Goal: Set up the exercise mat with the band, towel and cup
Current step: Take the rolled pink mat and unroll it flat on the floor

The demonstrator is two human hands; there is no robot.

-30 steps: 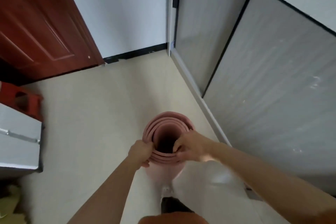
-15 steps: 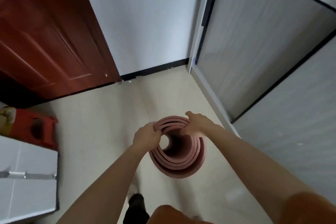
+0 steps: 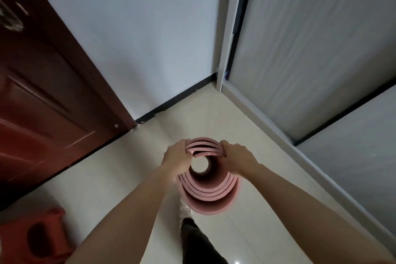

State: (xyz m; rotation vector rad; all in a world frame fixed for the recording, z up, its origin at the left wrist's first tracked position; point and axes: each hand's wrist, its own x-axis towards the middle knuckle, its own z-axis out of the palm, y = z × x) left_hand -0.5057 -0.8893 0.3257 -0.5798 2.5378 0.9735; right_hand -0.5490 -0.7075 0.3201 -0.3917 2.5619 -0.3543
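Note:
A pink rolled exercise mat stands on end, seen from above so its spiral layers and hollow core show. My left hand grips the left side of its top rim. On the right side of the rim my right hand holds the roll. The roll hangs over the pale tiled floor, in front of my leg. Band, towel and cup are out of view.
A dark red door fills the left. A white wall with black skirting runs behind. Frosted sliding panels line the right. A red plastic stool stands at the lower left. My dark trouser leg and shoe are below the mat.
The view has tilted up and moved toward the corner. Both hands have shifted from the near rim to the far sides of the roll, which now shows more of its open end.

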